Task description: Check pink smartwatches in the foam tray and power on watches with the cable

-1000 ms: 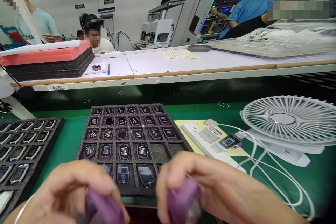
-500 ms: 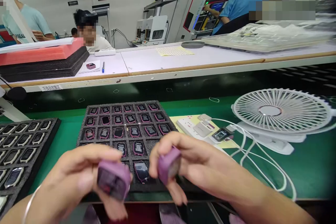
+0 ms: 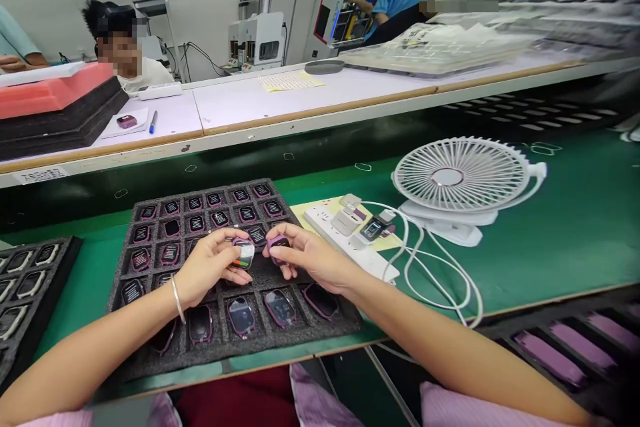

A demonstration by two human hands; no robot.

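My left hand [image 3: 213, 259] pinches a purple smartwatch case [image 3: 245, 253] whose glossy face shows a bright, coloured reflection or display. Close beside it, my right hand [image 3: 300, 250] grips another purple smartwatch case [image 3: 279, 248] by its edges, its dark face partly covered by my thumb. Both hands are above a dark grey foam tray [image 3: 200, 357] divided into compartments. Many of these hold purple watch cases such as this one [image 3: 241, 315], several with lit text on their screens. My hands and forearms hide some of the compartments.
A white power strip [image 3: 327, 227] with chargers and looped white cables [image 3: 465, 280] lies right of the tray. Behind it stands a white fan [image 3: 460, 177]. Another foam tray [image 3: 65, 260] with light-coloured watch cases is at left. A raised shelf [image 3: 240, 107] crosses the back; people are beyond it.
Both hands have moved away from me, over the foam tray, and closer together, each still holding a watch case. The camera view has shifted right, bringing purple parts at lower right into view.
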